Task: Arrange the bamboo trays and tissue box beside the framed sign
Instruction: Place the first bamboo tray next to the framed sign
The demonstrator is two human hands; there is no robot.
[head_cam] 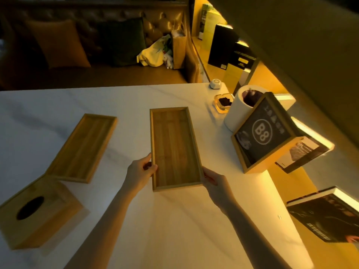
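Observation:
A long bamboo tray (172, 144) lies lengthwise at the middle of the white table (165, 230). My left hand (140, 172) grips its near left edge and my right hand (212, 179) grips its near right corner. A second bamboo tray (85, 147) lies at an angle to the left, untouched. The bamboo tissue box (37, 212), with a dark oval slot on top, sits at the near left, touching that tray's near end. The framed sign (264, 133), wood-framed with "B8" on a dark face, stands at the right of the held tray.
Behind the sign stand a white cylindrical holder (240, 109), a glass ashtray (223, 102) and a small white round device (215, 83). Books or menus (326, 216) lie along the lit right edge. A sofa with cushions and bags (155, 53) is beyond the table.

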